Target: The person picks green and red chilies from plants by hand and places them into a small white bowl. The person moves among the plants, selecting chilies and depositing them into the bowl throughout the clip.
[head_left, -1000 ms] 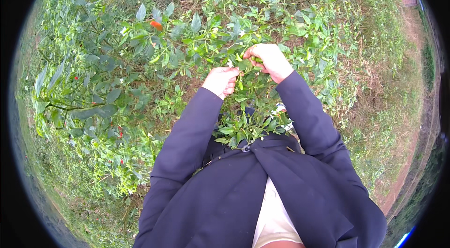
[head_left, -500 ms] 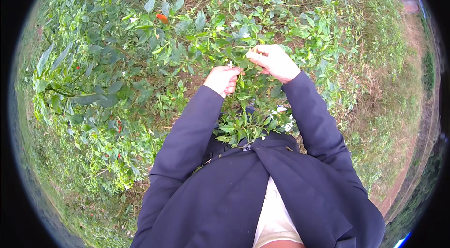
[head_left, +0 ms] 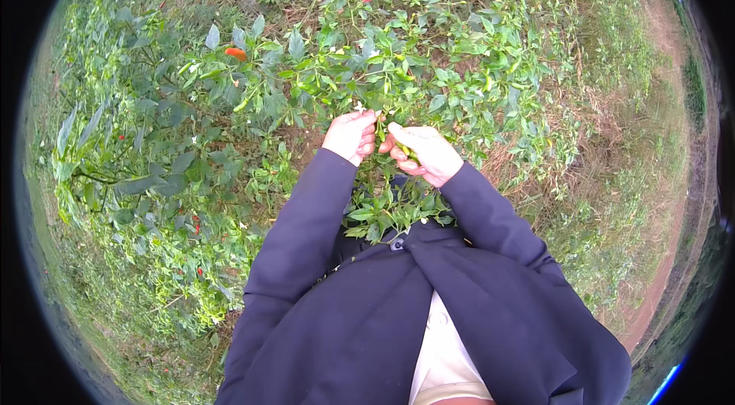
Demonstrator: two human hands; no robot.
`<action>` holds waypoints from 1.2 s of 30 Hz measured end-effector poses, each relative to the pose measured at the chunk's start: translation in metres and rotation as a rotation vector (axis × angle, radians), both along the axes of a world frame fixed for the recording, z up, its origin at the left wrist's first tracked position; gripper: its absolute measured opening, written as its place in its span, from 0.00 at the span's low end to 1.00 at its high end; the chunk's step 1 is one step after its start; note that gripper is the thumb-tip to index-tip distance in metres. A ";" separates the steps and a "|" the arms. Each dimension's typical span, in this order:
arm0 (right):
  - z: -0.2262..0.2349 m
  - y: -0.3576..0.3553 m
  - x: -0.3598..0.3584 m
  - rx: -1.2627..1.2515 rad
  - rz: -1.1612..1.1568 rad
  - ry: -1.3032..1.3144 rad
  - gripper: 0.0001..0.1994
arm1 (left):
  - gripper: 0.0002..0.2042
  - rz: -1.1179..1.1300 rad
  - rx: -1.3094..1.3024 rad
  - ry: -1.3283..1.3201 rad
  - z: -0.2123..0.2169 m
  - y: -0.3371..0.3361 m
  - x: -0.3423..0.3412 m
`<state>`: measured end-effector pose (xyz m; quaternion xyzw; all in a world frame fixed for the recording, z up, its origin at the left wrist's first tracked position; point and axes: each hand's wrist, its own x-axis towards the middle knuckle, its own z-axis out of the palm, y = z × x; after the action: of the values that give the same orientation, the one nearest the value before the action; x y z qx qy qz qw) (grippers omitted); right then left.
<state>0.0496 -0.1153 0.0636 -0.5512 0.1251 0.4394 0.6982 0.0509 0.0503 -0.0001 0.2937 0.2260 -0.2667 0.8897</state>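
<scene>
In front of me, leafy chili plants [head_left: 306, 68] carry small white flowers and green chilies [head_left: 387, 86]. My left hand [head_left: 351, 135] is closed, its thumb and fingers pinching a thin sprig beside a white flower [head_left: 360, 107]. Close by on the right, my right hand [head_left: 429, 154] is curled around green chilies [head_left: 406, 151], which show between its fingers; how many it holds is hidden. Its thumb and forefinger reach toward the sprig by the left hand, and whether they touch it I cannot tell.
An orange-red chili [head_left: 236, 53] hangs to the left of the hands. Leafy branches [head_left: 387, 213] stand against my dark jacket [head_left: 367, 313]. Dry grass [head_left: 536, 194] lies to the right, with a reddish dirt path [head_left: 664, 45] beyond it.
My right hand has come down and slightly left, nearer my body, and turned so that green chilies show in it. My left hand has shifted slightly left. The view has moved a little.
</scene>
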 end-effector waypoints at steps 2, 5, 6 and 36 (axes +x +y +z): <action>-0.002 0.006 -0.003 -0.074 -0.019 -0.004 0.18 | 0.05 0.007 0.073 0.006 0.004 -0.004 -0.002; -0.010 0.010 -0.010 -0.109 -0.107 -0.115 0.14 | 0.06 0.011 0.136 0.078 0.010 -0.011 -0.002; -0.014 0.010 -0.012 -0.126 -0.138 -0.187 0.12 | 0.06 0.015 0.135 0.078 0.013 -0.011 -0.002; -0.015 -0.185 -0.073 -0.175 -0.412 -0.711 0.09 | 0.04 -0.247 0.529 -0.123 0.077 -0.205 -0.018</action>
<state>-0.0230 -0.3006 0.0484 -0.6891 0.0207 0.0609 0.7218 0.0334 -0.1549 0.0771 0.5563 0.1958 -0.2864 0.7551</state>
